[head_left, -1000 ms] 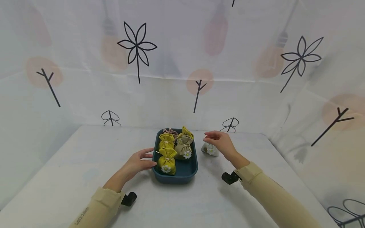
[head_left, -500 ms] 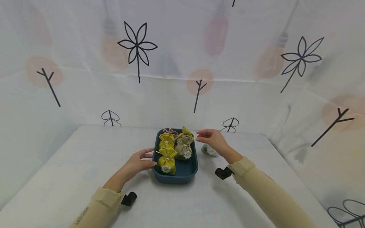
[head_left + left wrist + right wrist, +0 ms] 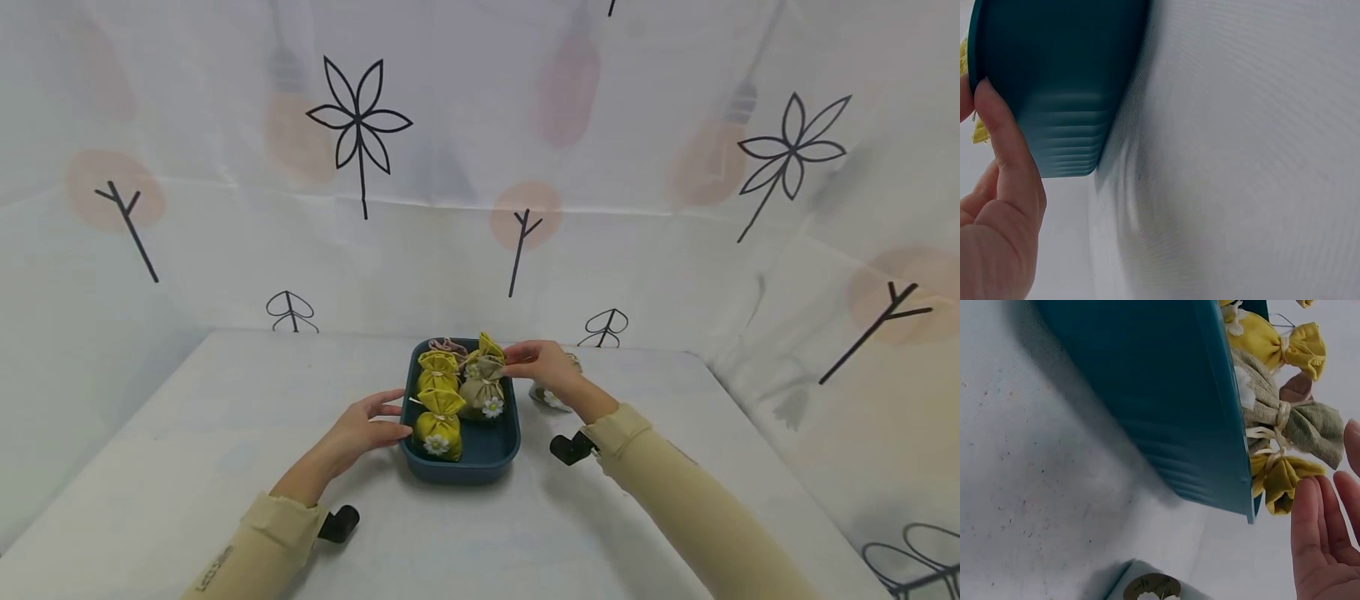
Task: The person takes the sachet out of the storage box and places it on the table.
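A dark blue plastic bin (image 3: 463, 473) holds several small drawstring pouches. A yellow pouch (image 3: 440, 433) with a white flower lies at the front left, with another yellow pouch (image 3: 438, 372) behind it. A grey-green pouch (image 3: 483, 392) stands at the right side; a yellow pouch top (image 3: 1285, 478) shows beside it in the right wrist view. My left hand (image 3: 369, 427) touches the bin's left rim, thumb and fingers spread. My right hand (image 3: 543, 365) hovers at the right rim, holding nothing. Its fingertips are close to the yellow and grey-green tops, thumb apart from the fingers.
Right of the bin, a pale pouch (image 3: 551, 400) with a white flower sits on the white table (image 3: 480, 542), partly hidden by my right hand. A brownish-pink pouch (image 3: 447, 348) lies at the bin's back left. A printed cloth (image 3: 435, 267) hangs behind the table.
My right hand has moved left, from above the pale pouch to the bin's right rim. My left hand, the bin and the pouches in it stay in place.
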{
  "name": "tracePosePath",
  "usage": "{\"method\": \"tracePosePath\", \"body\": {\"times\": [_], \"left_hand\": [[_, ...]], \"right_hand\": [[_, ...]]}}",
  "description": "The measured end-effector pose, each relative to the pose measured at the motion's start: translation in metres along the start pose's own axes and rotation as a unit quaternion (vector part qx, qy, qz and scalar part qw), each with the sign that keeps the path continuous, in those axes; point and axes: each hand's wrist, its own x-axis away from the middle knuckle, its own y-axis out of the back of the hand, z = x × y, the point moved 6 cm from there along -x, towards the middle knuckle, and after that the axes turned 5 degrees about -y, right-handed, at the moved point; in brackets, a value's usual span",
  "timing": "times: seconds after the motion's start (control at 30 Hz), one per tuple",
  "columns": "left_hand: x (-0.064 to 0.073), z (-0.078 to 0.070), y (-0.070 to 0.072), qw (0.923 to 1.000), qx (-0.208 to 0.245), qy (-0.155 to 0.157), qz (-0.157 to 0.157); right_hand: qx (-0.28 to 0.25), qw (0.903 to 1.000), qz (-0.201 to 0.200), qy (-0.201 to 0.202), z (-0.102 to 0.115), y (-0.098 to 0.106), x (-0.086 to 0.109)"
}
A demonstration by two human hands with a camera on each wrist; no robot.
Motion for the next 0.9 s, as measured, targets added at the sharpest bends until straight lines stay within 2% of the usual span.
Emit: {"method": "tracePosePath", "body": {"times": [0.23, 0.5, 0.77, 0.9], "left_hand": [[-0.004, 0.005, 0.000, 1.0000, 0.001, 0.005, -0.008], [-0.003, 0.002, 0.000, 1.0000, 0.004, 0.003, -0.006], [-0.002, 0.000, 0.000, 1.0000, 0.003, 0.000, -0.003], [-0.001, 0.000, 0.000, 1.0000, 0.000, 0.002, -0.002]], "right_hand": [[0.018, 0.9998, 0.006, 0.003, 0.002, -0.009, -0.002], [0.054, 0.9984, 0.015, -0.004, 0.007, -0.018, -0.005], [0.037, 0.9985, 0.036, 0.019, 0.016, -0.021, 0.000], [0.040, 0.9985, 0.029, 0.024, 0.017, -0.020, -0.001]]}}
